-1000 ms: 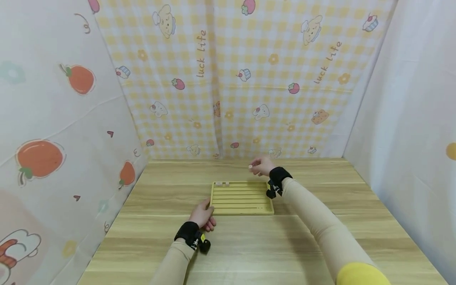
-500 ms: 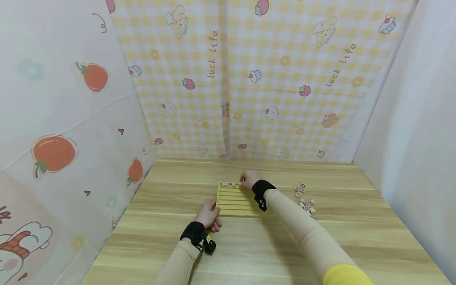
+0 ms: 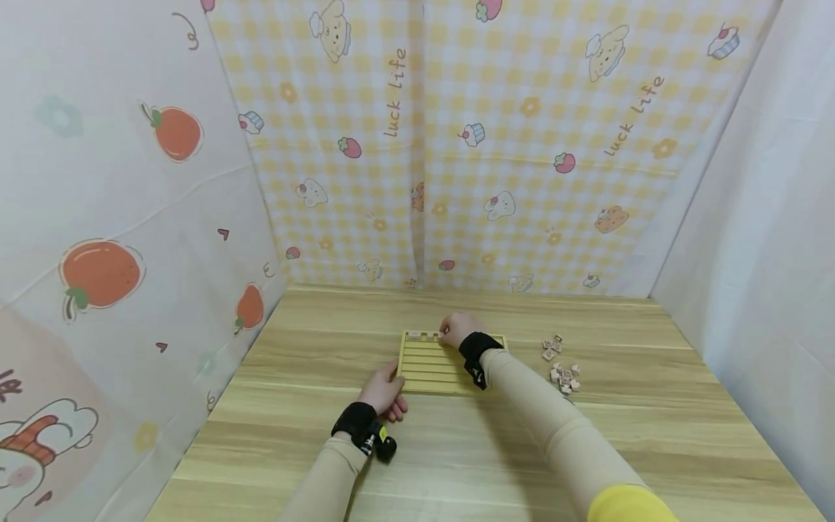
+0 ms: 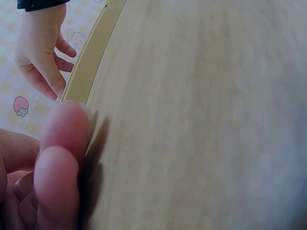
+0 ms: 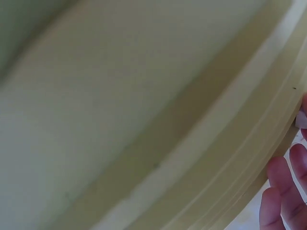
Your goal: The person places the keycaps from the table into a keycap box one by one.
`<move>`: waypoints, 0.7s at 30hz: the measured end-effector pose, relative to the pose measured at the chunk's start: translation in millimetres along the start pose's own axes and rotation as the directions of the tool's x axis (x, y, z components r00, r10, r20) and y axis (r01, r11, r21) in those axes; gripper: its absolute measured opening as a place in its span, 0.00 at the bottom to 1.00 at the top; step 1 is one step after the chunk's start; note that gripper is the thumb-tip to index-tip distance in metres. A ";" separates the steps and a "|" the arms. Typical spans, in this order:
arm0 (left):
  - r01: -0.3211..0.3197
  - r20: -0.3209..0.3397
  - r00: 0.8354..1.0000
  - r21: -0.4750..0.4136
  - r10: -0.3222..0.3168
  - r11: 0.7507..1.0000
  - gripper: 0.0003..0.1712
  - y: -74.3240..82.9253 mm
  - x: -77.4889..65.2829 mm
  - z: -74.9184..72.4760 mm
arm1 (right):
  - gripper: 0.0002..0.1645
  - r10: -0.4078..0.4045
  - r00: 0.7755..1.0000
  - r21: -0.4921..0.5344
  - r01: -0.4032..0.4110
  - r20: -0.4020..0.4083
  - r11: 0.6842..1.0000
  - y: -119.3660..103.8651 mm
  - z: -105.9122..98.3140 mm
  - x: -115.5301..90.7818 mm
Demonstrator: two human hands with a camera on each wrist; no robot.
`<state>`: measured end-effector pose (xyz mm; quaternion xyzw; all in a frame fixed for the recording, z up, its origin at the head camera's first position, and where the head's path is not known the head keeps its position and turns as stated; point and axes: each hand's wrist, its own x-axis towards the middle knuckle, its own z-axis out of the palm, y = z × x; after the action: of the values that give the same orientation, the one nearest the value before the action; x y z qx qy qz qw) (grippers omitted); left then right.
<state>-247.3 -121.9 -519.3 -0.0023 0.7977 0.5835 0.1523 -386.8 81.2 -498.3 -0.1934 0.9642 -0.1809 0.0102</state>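
A yellow tray [image 3: 427,370] with several lengthwise slots lies flat on the wooden table. At its front left corner, my left hand [image 3: 383,391] grips the edge, the thumb on the rim and the other fingers curled beside it. My right hand [image 3: 459,330] is over the tray's back row, thumb and fingers pinching a small pale tile [image 5: 301,120] at the back slot. Left of those fingertips, pale tiles [image 3: 414,334] sit in the same slot. The right hand and wrist cover part of the tray's right side.
To the right of the tray lie two loose clusters of small tiles, one farther back [image 3: 551,346] and one nearer [image 3: 565,378]. A patterned cloth wall [image 3: 496,239] rises behind the table [image 3: 457,457], with more cloth at both sides.
My right hand has come from behind the tray, forward and left, to the back slot with the tile. My left hand keeps its hold on the corner. The head view has shifted slightly.
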 end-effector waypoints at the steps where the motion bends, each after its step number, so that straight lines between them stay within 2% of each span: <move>1: 0.006 -0.001 1.000 0.000 -0.006 1.000 0.33 0.4 -0.1 0.2 | 0.03 0.007 1.000 -0.003 -0.007 -0.002 1.000 -1.1 -0.7 -1.0; 9: 0.007 -0.003 1.000 -0.003 -0.007 1.000 0.34 0.9 0.0 0.5 | 0.05 0.023 1.000 -0.030 -0.023 0.004 0.999 -6.8 -7.2 -5.8; 21: -0.003 -0.001 1.000 0.005 0.003 1.000 0.34 0.6 -1.2 0.6 | 0.03 0.000 1.000 -0.055 0.000 -0.008 0.999 -2.9 -4.3 -6.2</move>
<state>-246.1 -121.4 -518.7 -0.0011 0.7992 0.5818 0.1509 -380.4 82.5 -493.6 -0.1928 0.9689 -0.1553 0.0010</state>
